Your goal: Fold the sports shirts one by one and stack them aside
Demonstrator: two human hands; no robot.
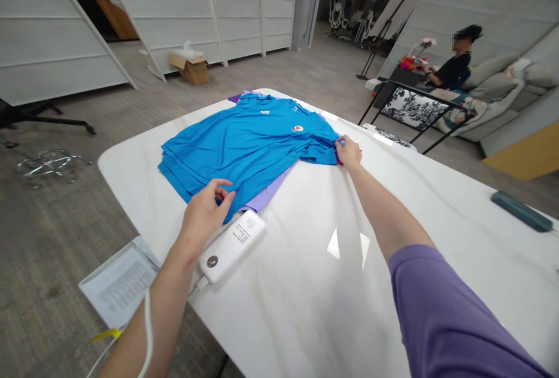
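A blue T-shirt (244, 133) lies spread on the white table, its hem toward the left and its collar at the far end. Small white and red logos mark its chest. Beneath it, a lavender garment (268, 191) peeks out along the near side. My right hand (349, 152) pinches the end of the blue shirt's near sleeve, where a bit of red shows. Over the hem corner, my left hand (207, 209) is loosely curled, with a gap between thumb and forefinger and nothing seen in it. A white power bank (233, 245) with a cable rests just beside that hand.
The marble-patterned table (305, 285) holds a dark green case (521, 211) at its right. A white cable (148, 331) runs across my left forearm. Beyond are a cardboard box (192, 68), a black-framed chair (414, 107) and a seated person (454, 66).
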